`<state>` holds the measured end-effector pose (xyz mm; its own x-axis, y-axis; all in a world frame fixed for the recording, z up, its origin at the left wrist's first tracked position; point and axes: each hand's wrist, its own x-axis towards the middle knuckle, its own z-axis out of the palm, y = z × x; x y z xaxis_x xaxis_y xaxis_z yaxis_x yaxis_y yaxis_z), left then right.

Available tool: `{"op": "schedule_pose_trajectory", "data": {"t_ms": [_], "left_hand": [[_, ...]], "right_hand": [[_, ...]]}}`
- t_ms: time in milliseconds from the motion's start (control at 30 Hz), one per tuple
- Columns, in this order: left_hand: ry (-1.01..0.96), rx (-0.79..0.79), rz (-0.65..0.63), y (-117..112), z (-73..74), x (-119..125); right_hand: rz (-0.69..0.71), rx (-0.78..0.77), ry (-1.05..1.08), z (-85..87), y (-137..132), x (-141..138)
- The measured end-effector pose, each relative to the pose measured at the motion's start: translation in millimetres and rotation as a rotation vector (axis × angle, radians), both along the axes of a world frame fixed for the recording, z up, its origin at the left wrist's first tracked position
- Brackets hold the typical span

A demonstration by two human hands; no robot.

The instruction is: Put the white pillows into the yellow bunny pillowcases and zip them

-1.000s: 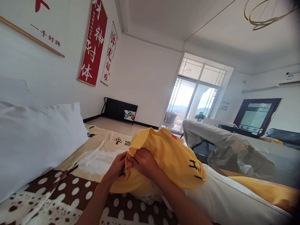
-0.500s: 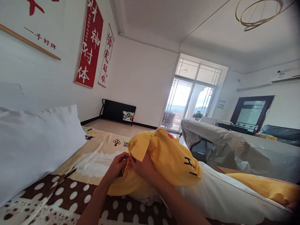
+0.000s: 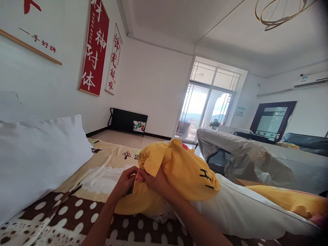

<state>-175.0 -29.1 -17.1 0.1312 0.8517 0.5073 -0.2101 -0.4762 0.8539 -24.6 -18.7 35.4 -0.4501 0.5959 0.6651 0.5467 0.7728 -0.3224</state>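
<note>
Left hand (image 3: 126,181) and right hand (image 3: 154,180) pinch the yellow black-lettered cloth cover (image 3: 188,174) at nine o'clock; probably light, limp, best gripped by edges.

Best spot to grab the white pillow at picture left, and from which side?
I'd take the white pillow by its upper right corner, from the picture's right: that corner narrows and points up, facing the left hand, which pinches the yellow cloth.
</note>
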Motion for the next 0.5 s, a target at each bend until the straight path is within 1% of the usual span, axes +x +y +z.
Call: {"op": "schedule_pose_trajectory", "data": {"t_ms": [100,233,367,500], "left_hand": [[-0.163,-0.086,-0.058,7,-11.2,-3],[-0.266,-0.114,-0.061,15,-21.5,-6],[-0.348,-0.146,-0.050,16,-23.0,0],[-0.381,-0.161,-0.028,15,-22.4,9]], "right_hand": [[0.040,-0.007,-0.027,-3.5,1,3],[0.063,0.011,-0.023,-7.2,1,3],[0.091,0.040,-0.035,-6.9,2,2],[0.100,0.041,-0.047,-7.8,5,2]]}}
